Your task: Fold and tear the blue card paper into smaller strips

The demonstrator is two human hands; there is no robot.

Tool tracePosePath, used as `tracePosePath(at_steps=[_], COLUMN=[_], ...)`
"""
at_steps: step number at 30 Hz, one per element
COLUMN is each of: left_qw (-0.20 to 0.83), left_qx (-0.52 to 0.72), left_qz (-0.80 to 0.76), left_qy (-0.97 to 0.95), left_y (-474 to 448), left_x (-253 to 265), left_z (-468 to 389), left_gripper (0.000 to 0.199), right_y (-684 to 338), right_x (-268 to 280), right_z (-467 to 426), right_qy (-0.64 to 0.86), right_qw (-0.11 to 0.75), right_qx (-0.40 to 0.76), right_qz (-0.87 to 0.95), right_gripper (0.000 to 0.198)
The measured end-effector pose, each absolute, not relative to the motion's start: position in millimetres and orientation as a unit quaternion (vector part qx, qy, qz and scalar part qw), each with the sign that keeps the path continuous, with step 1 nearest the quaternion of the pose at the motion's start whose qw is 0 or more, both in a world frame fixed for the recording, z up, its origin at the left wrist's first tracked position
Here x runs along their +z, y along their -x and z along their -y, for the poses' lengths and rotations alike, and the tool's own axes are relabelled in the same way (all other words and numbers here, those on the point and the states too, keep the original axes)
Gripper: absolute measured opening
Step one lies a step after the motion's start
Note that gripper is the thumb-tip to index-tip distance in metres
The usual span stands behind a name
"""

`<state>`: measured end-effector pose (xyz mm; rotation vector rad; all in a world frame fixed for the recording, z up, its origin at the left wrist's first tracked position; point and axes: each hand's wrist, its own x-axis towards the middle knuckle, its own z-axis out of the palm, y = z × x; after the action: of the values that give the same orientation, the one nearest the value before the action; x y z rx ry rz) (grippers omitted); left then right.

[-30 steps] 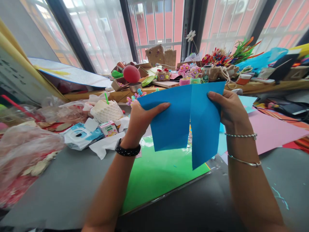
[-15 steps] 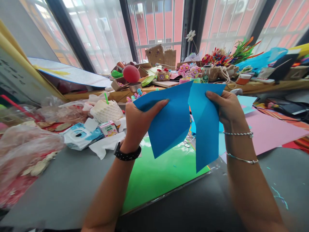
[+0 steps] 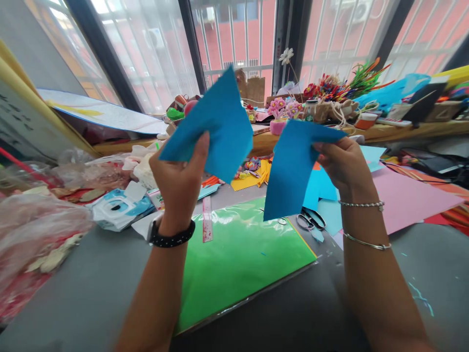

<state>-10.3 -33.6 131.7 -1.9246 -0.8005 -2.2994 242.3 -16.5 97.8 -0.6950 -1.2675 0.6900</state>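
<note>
My left hand point(image 3: 179, 178) pinches a piece of blue paper point(image 3: 227, 127) between thumb and fingers, raised and tilted up to the right. A second blue piece point(image 3: 289, 168) hangs from my right hand point(image 3: 340, 164), gripped near its upper right corner. A gap separates the two pieces, and the facing edges look uneven. Below them lies a green sheet point(image 3: 242, 264) in a clear sleeve. On its far left part rests a pink patterned ruler point(image 3: 207, 220). Scissors point(image 3: 311, 220) lie beyond the sheet's right corner, under the right-hand piece.
Light blue and pink paper point(image 3: 406, 195) spreads on the right. At left are a wet-wipes pack point(image 3: 120, 205) and crumpled plastic bags point(image 3: 40, 230). Craft flowers point(image 3: 284, 107) and bundled coloured stems point(image 3: 333, 90) crowd the wooden ledge point(image 3: 262, 144) below the window.
The two blue pieces have moved apart. My left hand has shifted left and down, its piece turning upward; the right piece has swung leftward. The ruler and scissors now show.
</note>
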Motion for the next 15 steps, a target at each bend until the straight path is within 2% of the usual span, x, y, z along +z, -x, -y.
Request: tracePosePath(at_steps=[3,9,11,13,15], left_qw=[0.085,-0.028,-0.111,-0.193,-0.271], left_qx=[-0.556,-0.183,-0.058,-0.028,-0.084], left_qz=[0.242,0.275,0.291,0.302,0.328], left_qy=[0.79,0.943,0.949,0.933,0.901], left_y=[15.6,32.8,39.7,44.8,46.5], left_x=[130.3,46.2,18.7,7.1,11.4], left_z=[48.8,61.3,63.0,64.1,64.1], left_gripper=[0.027,0.042,0.058,0.074,0.071], right_y=[-241.6,-235.7,-231.5,-225.2,-217.1], right_x=[99.9,105.3,105.9,105.9,105.2], right_z=[18.5,23.8,25.9,29.1,32.6], right_qy=[0.261,0.212,0.217,0.22,0.209], right_qw=[0.689,0.693,0.677,0.644,0.598], right_qx=[0.279,0.231,0.236,0.258,0.288], right_qz=[0.616,0.649,0.662,0.685,0.718], right_gripper=[0.01,0.009,0.014,0.019,0.019])
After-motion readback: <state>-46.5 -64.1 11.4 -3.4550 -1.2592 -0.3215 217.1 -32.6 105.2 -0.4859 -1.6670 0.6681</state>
